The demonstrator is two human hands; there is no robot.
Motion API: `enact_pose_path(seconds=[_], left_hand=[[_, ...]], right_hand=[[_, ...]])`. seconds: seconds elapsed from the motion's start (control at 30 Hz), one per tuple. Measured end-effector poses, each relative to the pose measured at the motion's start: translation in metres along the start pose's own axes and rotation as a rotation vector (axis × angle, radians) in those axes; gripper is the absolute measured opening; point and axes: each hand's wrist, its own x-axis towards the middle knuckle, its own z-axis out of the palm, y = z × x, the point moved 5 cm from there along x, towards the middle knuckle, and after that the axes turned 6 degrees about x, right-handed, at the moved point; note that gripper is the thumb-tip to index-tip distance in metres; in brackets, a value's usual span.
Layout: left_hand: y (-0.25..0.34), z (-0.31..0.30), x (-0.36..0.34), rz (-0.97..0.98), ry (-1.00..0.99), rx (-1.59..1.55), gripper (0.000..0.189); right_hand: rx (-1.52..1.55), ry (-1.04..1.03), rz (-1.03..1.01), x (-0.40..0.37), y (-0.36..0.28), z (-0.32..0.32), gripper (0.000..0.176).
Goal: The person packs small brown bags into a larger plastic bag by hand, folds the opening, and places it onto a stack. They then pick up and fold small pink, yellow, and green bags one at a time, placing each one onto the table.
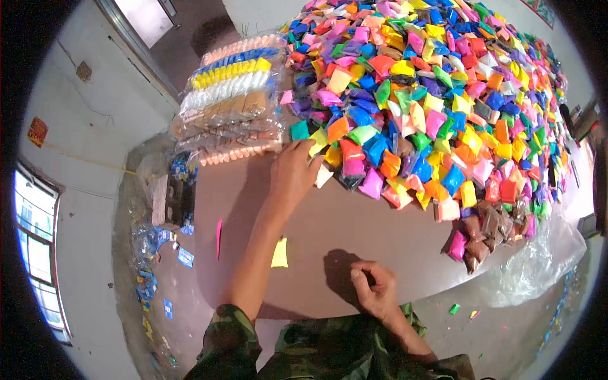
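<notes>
My left hand (292, 170) reaches to the left edge of a big heap of small coloured packets (411, 95). Its fingers are stretched out and apart, beside a yellow packet (318, 140) that they seem to touch. Just below the thumb is a cream packet (323, 176), and a teal packet (299, 130) lies past the fingertips. Nearer my body, my right hand (376, 288) is curled closed over the front of the table, with nothing visible in it. A single yellow packet (279, 253) lies between my arms, and a thin pink packet (219, 239) sits left of my left forearm.
Clear bags of packets in rows by colour (231, 95) are stacked at the back left of the brown table (304, 221). Brown packets (484, 234) and a clear plastic bag (538, 266) sit at the right edge. Wrappers (185, 257) litter the floor at left.
</notes>
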Motion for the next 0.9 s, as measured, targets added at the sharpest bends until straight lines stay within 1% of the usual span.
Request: enact_pose_path(seconds=[0.07,0.1,0.2,0.23,0.33,0.37,0.43,0.53,0.63,0.73,0.77,0.87,0.9], left_hand=[[-0.025,0.044,0.030,0.090,0.034,-0.011,0.048],[-0.031,0.055,0.039,0.096,0.036,-0.032,0.048],[-0.037,0.061,0.055,0.048,-0.017,-0.023,0.049],[-0.037,0.062,0.054,0.057,0.029,-0.024,0.039],[-0.044,0.057,0.051,0.052,0.035,-0.033,0.033],[-0.036,0.039,0.044,0.016,0.049,-0.030,0.031],[-0.020,0.000,0.015,-0.060,0.081,-0.026,0.028],[-0.021,-0.010,-0.043,-0.215,-0.118,-0.283,0.028],[0.003,-0.013,-0.107,-0.323,-0.200,-0.676,0.028],[0.026,-0.004,-0.162,-0.408,-0.281,-0.979,0.028],[0.033,-0.003,-0.173,-0.334,-0.345,-0.980,0.027],[0.050,0.004,-0.204,-0.347,-0.326,-1.073,0.029],[0.057,0.002,-0.209,-0.371,-0.292,-1.057,0.030]], right_hand=[[-0.022,-0.008,0.024,0.002,-0.004,-0.002,0.015],[-0.002,-0.004,0.006,0.001,0.000,-0.001,0.015],[-0.038,-0.027,-0.052,0.004,-0.005,-0.003,0.015],[-0.063,-0.041,-0.041,0.005,-0.007,-0.003,0.014],[-0.038,-0.033,-0.066,0.005,-0.007,-0.002,0.013],[-0.043,-0.030,-0.075,0.005,-0.008,-0.002,0.013],[-0.059,-0.026,-0.097,0.006,-0.011,-0.003,0.013],[0.005,-0.010,-0.053,0.003,-0.009,0.000,0.016],[-0.046,0.006,-0.124,0.004,-0.011,0.000,0.019],[0.089,-0.026,0.013,0.005,-0.007,-0.001,0.025],[0.166,-0.039,0.029,0.006,-0.006,-0.001,0.026],[0.416,-0.049,0.089,0.007,0.000,0.006,0.030],[0.504,-0.042,0.123,0.006,0.006,0.009,0.030]])
